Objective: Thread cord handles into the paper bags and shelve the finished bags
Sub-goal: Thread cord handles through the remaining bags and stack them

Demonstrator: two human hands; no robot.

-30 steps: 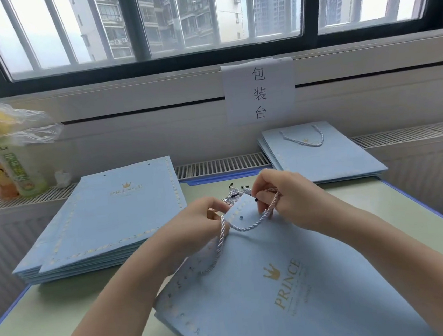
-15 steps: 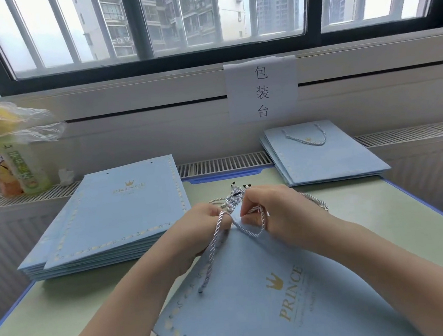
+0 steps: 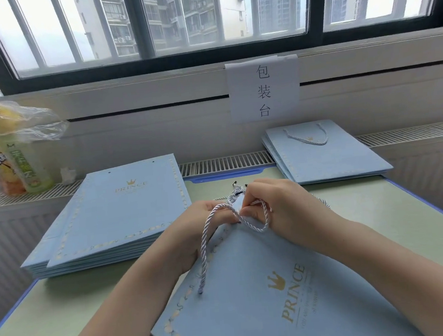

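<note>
**A:** Light's all daylight from the window [image 3: 200, 15] — bright, panes nearly blown out white at the top corners.

**B:** Yeah, soft shadows under the arms on the counter [image 3: 65, 304]. Wide-angle bends the window frame at the edges — the plastic-wrapped bottles [image 3: 11, 155] look smeary.

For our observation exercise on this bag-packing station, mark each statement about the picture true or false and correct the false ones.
1. Both hands, left hand and right hand, hold a twisted cord. True.
2. The bag being worked on reads PRINCE. True.
3. The stack at the left already has cord handles. False: only punched holes show.
4. The stack at the right lacks a handle. False: its top bag has one.
</note>
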